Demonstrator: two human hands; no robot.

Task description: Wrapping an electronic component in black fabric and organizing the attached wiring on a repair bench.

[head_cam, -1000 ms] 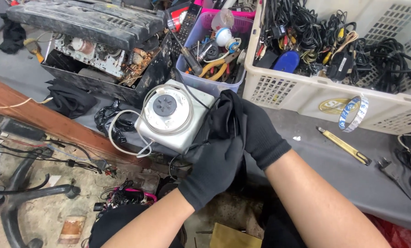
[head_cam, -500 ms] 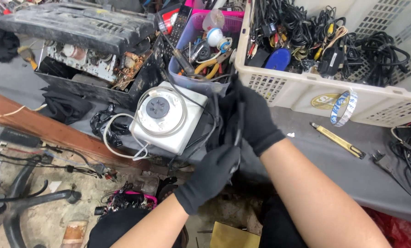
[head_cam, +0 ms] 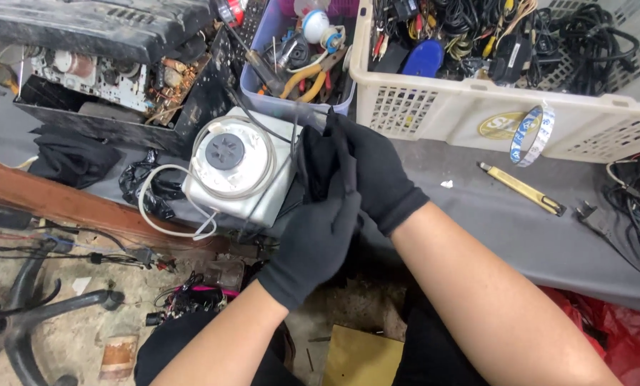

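Both my hands wear black gloves and meet beside a white boxy device (head_cam: 243,171) with a round dark socket on top and a white cord coiled around it. My left hand (head_cam: 314,239) pinches a thin black cable and a black part (head_cam: 318,161) at the device's right side. My right hand (head_cam: 378,175) closes on the same black part from the right. The device sits at the grey table's front edge (head_cam: 477,236).
A cream basket (head_cam: 491,107) full of black cables stands behind. A lilac bin (head_cam: 298,68) holds pliers and tools. An opened black electronics chassis (head_cam: 113,64) lies at the left. A yellow tool (head_cam: 521,188) and a tape roll (head_cam: 531,134) sit right.
My view has drifted so the device sits lower and further right. My left hand has risen to meet the right hand on the black part; the thin cable now stands upright between them.
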